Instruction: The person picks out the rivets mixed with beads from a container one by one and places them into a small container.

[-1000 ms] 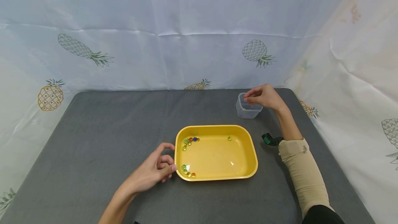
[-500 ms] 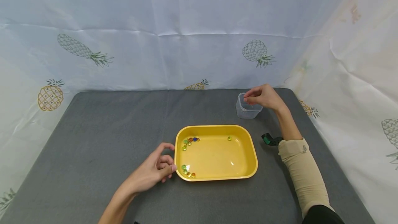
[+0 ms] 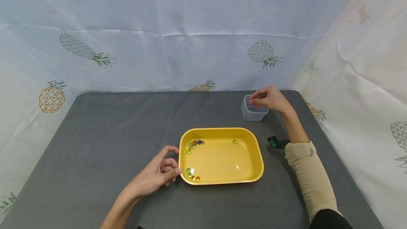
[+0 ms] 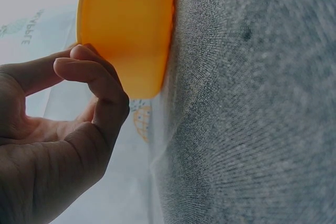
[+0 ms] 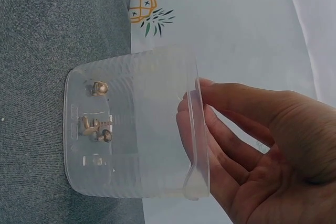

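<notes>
My left hand (image 3: pixel 162 169) has bent fingers at the left rim of a yellow tray (image 3: pixel 222 182), its thumb tip and index finger at the edge. In the left wrist view, fingers (image 4: pixel 97 85) curl beside the tray's wall (image 4: pixel 126 30). Several glassy marbles lie in the tray: a green one (image 3: pixel 188 170), an orange one (image 3: pixel 198 178) and a blue one (image 3: pixel 199 142). My right hand (image 3: pixel 270 99) reaches over a clear plastic box (image 3: pixel 253 116), fingertips dipping in at its mouth. Anything between those fingertips is hidden. Small gold-coloured metal pieces (image 5: pixel 92 125) lie at the box's bottom.
A grey cloth (image 3: pixel 121 144) covers the table. Behind and to the right hangs a white curtain (image 3: pixel 178 56) printed with pineapples. A black and green wrist strap piece (image 3: pixel 277 142) juts from my right wrist, above the cloth between tray and sleeve (image 3: pixel 311 176).
Both hands, the tray and the box keep their places. A small bright spot now shows on the front of the clear box.
</notes>
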Demonstrator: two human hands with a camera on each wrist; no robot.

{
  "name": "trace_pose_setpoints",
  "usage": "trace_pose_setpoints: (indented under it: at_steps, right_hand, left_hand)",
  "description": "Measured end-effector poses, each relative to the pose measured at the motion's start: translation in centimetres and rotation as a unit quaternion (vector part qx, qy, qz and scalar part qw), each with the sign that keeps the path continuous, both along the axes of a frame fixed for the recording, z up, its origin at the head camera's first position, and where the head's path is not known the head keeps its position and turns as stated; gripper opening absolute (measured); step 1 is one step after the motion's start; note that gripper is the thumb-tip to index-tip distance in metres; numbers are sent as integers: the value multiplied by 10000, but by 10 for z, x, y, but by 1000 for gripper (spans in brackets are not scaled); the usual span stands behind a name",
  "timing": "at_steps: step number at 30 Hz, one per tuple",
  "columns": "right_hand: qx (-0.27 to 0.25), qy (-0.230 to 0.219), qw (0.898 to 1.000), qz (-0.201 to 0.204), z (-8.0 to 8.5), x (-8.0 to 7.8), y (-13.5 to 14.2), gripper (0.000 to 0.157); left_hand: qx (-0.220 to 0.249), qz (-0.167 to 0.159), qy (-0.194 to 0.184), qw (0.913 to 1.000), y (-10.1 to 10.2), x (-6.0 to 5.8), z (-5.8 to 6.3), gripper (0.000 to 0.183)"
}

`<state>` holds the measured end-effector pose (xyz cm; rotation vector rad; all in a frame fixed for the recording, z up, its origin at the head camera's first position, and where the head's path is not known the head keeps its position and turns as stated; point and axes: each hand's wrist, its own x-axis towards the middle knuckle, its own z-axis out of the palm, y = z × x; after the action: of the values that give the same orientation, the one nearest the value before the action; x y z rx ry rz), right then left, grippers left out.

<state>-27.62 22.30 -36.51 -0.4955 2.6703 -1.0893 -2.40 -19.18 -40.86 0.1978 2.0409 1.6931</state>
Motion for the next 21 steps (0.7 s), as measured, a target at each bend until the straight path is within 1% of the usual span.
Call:
trace_pose_setpoints:
  at_steps: [7,14,21]
  right_hand:
    - [6,64,10000,73,2,-1,-1,27]
    - [-14,120,9998,143,7,0,-2,27]
    - [-212,108,9994,263,12,0,-5,23]
  left_hand:
    - [-6,21,-44,10000,0,0,0,57]
    - [-29,12,-37,10000,0,0,1,57]
    - [-18,24,-62,10000,0,-1,0,58]
